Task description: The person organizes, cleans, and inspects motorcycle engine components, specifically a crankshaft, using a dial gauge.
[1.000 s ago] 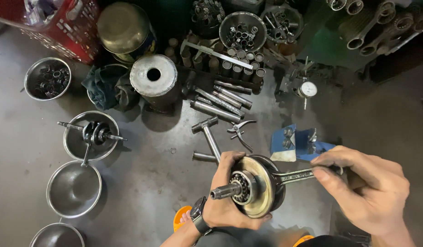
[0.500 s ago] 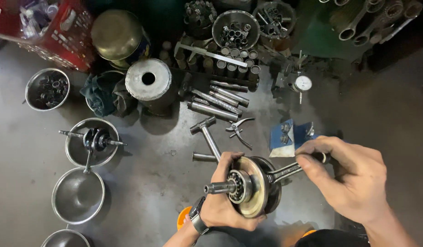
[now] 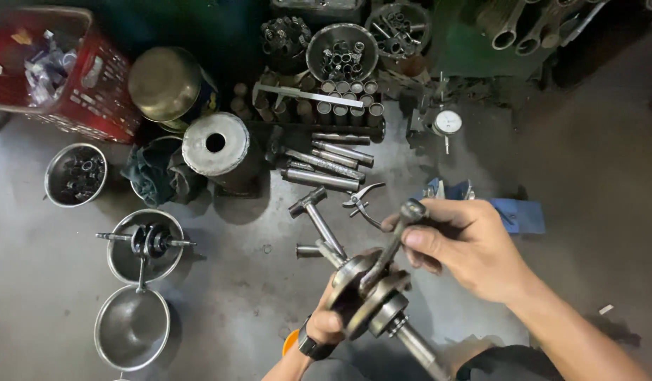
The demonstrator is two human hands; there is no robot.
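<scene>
left hand (image 3: 324, 326) is cupping the grimy steel crankshaft (image 3: 368, 293) from below while right hand (image 3: 467, 243) is pinching its connecting rod (image 3: 396, 236), so keep that underside grip firm and swing gently

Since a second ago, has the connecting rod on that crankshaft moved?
Yes. The connecting rod, gripped by the right hand, has swung from pointing sideways to up toward the pliers on the floor; the left hand holds the crankshaft.

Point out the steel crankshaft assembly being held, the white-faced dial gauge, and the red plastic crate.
Steel crankshaft assembly (image 3: 368, 293): head view, on its round flywheel web.
White-faced dial gauge (image 3: 448, 122): head view, centre of its face.
Red plastic crate (image 3: 93, 92): head view, on its lattice side wall.
</scene>
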